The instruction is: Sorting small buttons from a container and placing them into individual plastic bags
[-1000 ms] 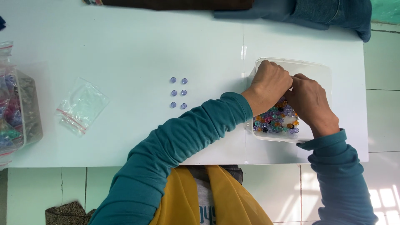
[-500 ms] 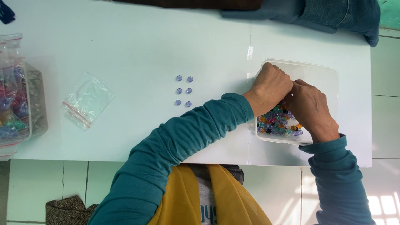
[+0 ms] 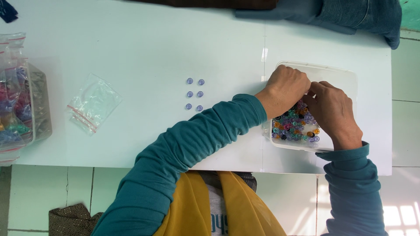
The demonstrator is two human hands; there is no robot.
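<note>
A clear plastic box (image 3: pixel 341 76) at the right of the white table (image 3: pixel 153 43) holds several small colourful beads (image 3: pixel 293 126). My left hand (image 3: pixel 284 89) and my right hand (image 3: pixel 334 111) are both inside the box, fingertips meeting over the beads. The fingers curl downward, and what they pinch is hidden. Several pale purple beads (image 3: pixel 194 94) lie in two neat columns on the table, left of my left forearm.
An empty clear zip bag (image 3: pixel 92 107) lies left of the purple beads. At the far left edge a clear bin (image 3: pixel 37 105) holds bags of coloured beads. Dark teal fabric (image 3: pixel 350 17) rests along the table's far right edge.
Both hands stay in the box, fingers shifting slightly among the beads. The view has drifted a little; the items on the table have not moved.
</note>
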